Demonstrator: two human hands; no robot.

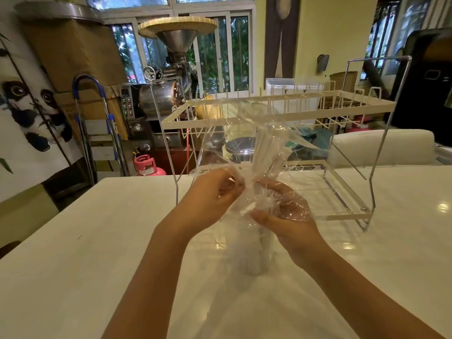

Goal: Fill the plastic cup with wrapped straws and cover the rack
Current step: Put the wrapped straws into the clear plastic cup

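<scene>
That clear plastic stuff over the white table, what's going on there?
A person is working a crumpled clear plastic bag of white wrapped straws with both hands, the left hand and right hand each gripping the film. A plastic cup stands below them on the table. The two-tier rack behind is not yet covered.

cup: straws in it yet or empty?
Straws are in it. The clear cup stands upright on the table, with white straws poking out the top, under clear plastic film.

Clear, crinkled glossy plastic film [247, 133] between the hands; matt white paper-wrapped straws [266, 152] above them; chromed wire rack [381, 133] behind; glossy white worktop [97, 241] beneath.
</scene>
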